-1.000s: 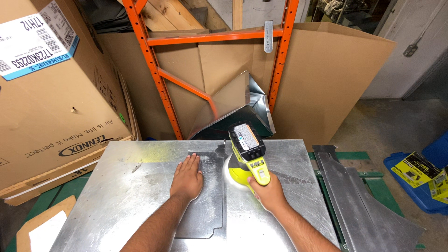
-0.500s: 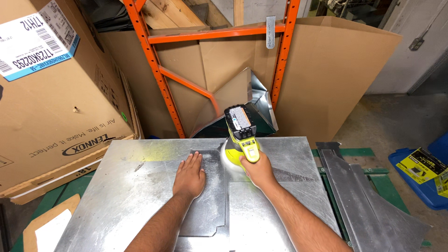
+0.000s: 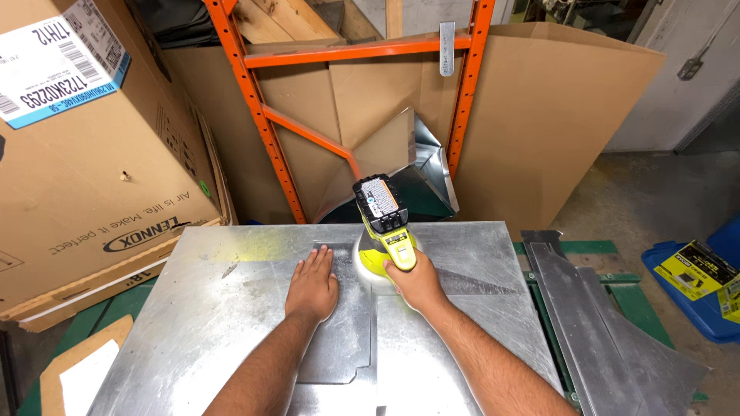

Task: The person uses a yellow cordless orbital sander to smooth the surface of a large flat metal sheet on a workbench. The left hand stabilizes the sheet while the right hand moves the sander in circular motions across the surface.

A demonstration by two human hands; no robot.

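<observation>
While the left hand (image 3: 312, 289) lies flat with its fingers spread and pressed on a small notched sheet-metal piece (image 3: 339, 323), seemingly to keep it from sliding, the right hand (image 3: 416, 281) is wrapped closed around the yellow-green body of a cordless sander (image 3: 383, 231). That tool stands upright just ahead of the right fingers, its round pad down on the metal at the far edge of the notched piece and its battery pack pointing away from the person. Both hands work on a broad galvanised surface (image 3: 200, 323), scuffed and shiny, which carries the smaller piece beneath the left palm. Well off to the right of the right fingers lie loose angled metal offcuts (image 3: 609, 331), and further right a blue bin (image 3: 694, 300) with a yellow-and-black box. Left of the left fingers leans a large cardboard carton (image 3: 85, 169). Beyond the sander rises an orange steel rack (image 3: 266, 131) backed with cardboard, sheltering a folded sheet-metal duct fitting (image 3: 416, 166).
</observation>
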